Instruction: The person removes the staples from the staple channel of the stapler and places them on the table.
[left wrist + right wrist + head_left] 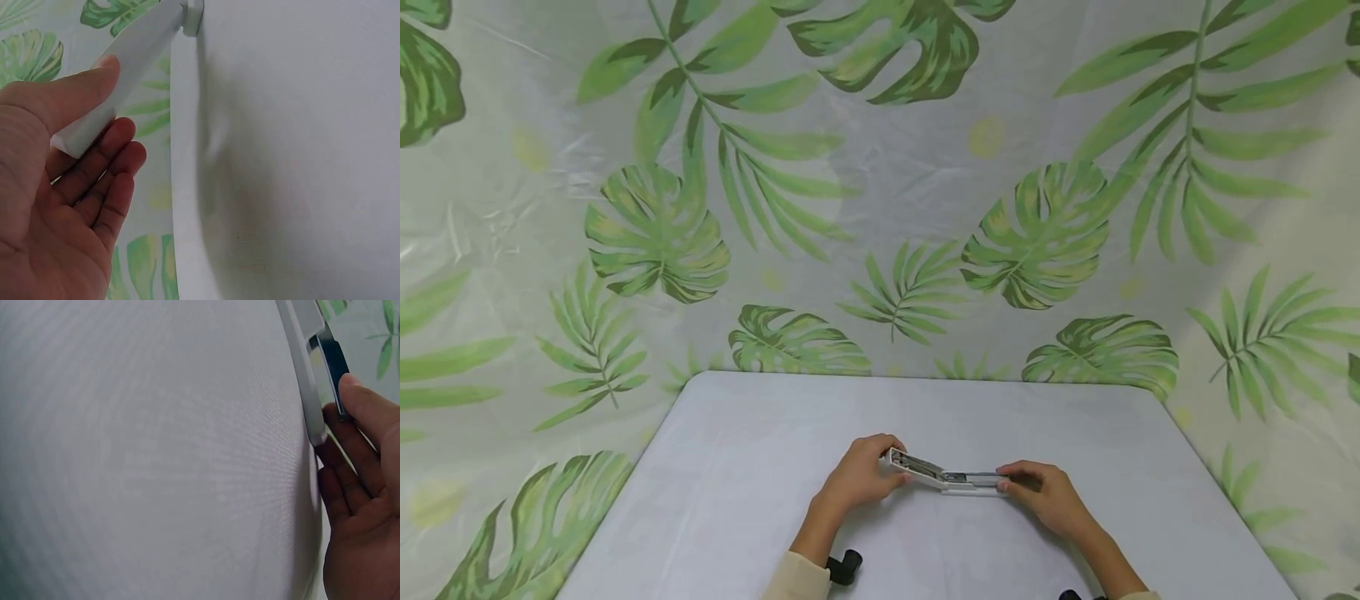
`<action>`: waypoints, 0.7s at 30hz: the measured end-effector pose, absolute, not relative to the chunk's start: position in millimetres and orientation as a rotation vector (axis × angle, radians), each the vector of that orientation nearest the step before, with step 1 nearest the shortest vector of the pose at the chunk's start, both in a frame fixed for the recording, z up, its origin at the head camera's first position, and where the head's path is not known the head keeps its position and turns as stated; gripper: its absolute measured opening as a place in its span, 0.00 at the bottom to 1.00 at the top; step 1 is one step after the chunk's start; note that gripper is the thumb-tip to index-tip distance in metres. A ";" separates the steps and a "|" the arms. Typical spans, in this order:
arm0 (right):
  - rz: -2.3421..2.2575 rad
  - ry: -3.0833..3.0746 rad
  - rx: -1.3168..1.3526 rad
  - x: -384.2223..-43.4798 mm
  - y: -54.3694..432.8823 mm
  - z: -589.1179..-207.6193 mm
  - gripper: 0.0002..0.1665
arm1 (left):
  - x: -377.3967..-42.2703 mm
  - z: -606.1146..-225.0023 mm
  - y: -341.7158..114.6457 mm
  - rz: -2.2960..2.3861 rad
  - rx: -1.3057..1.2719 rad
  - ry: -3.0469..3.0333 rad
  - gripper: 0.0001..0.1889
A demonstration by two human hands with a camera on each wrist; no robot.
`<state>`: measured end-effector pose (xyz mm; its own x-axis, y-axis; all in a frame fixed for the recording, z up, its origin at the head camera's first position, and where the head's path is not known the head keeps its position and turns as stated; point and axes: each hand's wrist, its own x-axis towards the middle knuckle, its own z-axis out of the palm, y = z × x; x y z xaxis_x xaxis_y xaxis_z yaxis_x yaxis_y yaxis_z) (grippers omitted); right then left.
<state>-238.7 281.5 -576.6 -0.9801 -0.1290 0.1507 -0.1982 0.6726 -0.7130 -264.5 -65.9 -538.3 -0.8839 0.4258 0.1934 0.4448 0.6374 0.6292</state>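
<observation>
A white stapler (929, 477), swung open, is held low over the middle of the white table. In the head view my left hand (861, 477) grips its raised top cover at the left end, thumb in front. The left wrist view shows the cover (140, 50) between that thumb and the fingers. At the other end my right hand (1051, 497) pinches the tip of the metal staple magazine. In the right wrist view the dark magazine (335, 365) stands apart from the white base (303, 378), with the fingers beside the base's end. Whether staples lie inside cannot be made out.
The white table (775, 417) has rounded far corners. Behind it hangs a pale sheet (910, 192) printed with green leaves. A black wrist mount (846, 567) sits on the left wrist, close over the tabletop.
</observation>
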 end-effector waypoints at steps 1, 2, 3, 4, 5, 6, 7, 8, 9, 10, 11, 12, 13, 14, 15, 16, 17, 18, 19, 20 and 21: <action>1.210 -2.791 0.268 -238.8 281.5 -576.6 0.11 | -264.5 -539.0 -66.6 -1.077 -0.745 -2.827 0.15; 1.209 -2.786 0.274 -238.9 281.7 -576.8 0.11 | -264.6 -539.5 -67.1 -1.061 -0.739 -2.836 0.15; 1.208 -2.783 0.276 -239.1 281.9 -576.8 0.11 | -264.6 -540.4 -67.5 -1.040 -0.740 -2.844 0.16; 1.207 -2.779 0.280 -239.4 282.1 -577.0 0.11 | -264.7 -541.3 -67.7 -1.021 -0.740 -2.853 0.16; 1.214 -2.772 0.283 -239.7 282.3 -577.2 0.11 | -264.8 -542.2 -67.7 -1.000 -0.740 -2.861 0.16; 1.209 -2.769 0.292 -239.9 282.7 -577.5 0.11 | -264.8 -542.9 -67.7 -0.979 -0.740 -2.868 0.16; 1.213 -2.763 0.293 -240.0 282.9 -577.7 0.11 | -264.8 -543.7 -67.6 -0.965 -0.741 -2.876 0.16; 1.206 -2.758 0.309 -240.4 283.4 -578.2 0.11 | -264.8 -544.2 -67.3 -0.955 -0.741 -2.881 0.16; 1.216 -2.752 0.306 -240.8 283.5 -578.4 0.11 | -264.7 -544.7 -67.1 -0.942 -0.743 -2.883 0.16; 1.210 -2.751 0.317 -240.8 283.7 -578.6 0.11 | -264.6 -545.1 -66.8 -0.929 -0.741 -2.886 0.16; 1.211 -2.748 0.324 -240.7 283.5 -578.6 0.11 | -264.3 -545.1 -66.6 -0.915 -0.745 -2.885 0.16; 1.208 -2.748 0.332 -240.5 283.4 -578.4 0.11 | -264.0 -544.7 -66.3 -0.899 -0.754 -2.882 0.17; 1.215 -2.747 0.331 -240.4 283.2 -578.3 0.11 | -263.4 -544.2 -65.8 -0.886 -0.761 -2.883 0.18; 1.215 -2.751 0.332 -240.4 283.0 -578.4 0.11 | -262.5 -542.9 -64.9 -0.864 -0.771 -2.880 0.19; 1.225 -2.756 0.318 -240.2 282.5 -578.2 0.11 | -261.3 -541.1 -63.5 -0.840 -0.787 -2.871 0.20; 1.225 -2.762 0.312 -240.0 282.1 -578.4 0.11 | -260.3 -539.5 -61.7 -0.817 -0.803 -2.856 0.20; 1.232 -2.763 0.304 -240.0 281.8 -578.6 0.11 | -259.1 -537.7 -59.5 -0.799 -0.816 -2.837 0.21; 1.232 -2.767 0.300 -240.0 281.7 -578.9 0.11 | -258.0 -535.9 -56.7 -0.795 -0.825 -2.815 0.22; 1.236 -2.768 0.295 -239.9 281.4 -579.0 0.11 | -256.7 -533.9 -53.8 -0.795 -0.830 -2.795 0.22; 1.242 -2.768 0.294 -239.7 281.1 -579.1 0.11 | -255.4 -532.0 -50.6 -0.791 -0.832 -2.770 0.22; 1.248 -2.766 0.296 -239.4 280.8 -579.1 0.11 | -254.4 -530.7 -47.3 -0.795 -0.831 -2.747 0.21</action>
<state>-239.4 280.8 -579.1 -0.9768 -0.1379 0.1638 -0.2141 0.6469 -0.7320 -254.4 -47.3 -530.7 -0.8321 0.4678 0.2980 0.5546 0.7037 0.4440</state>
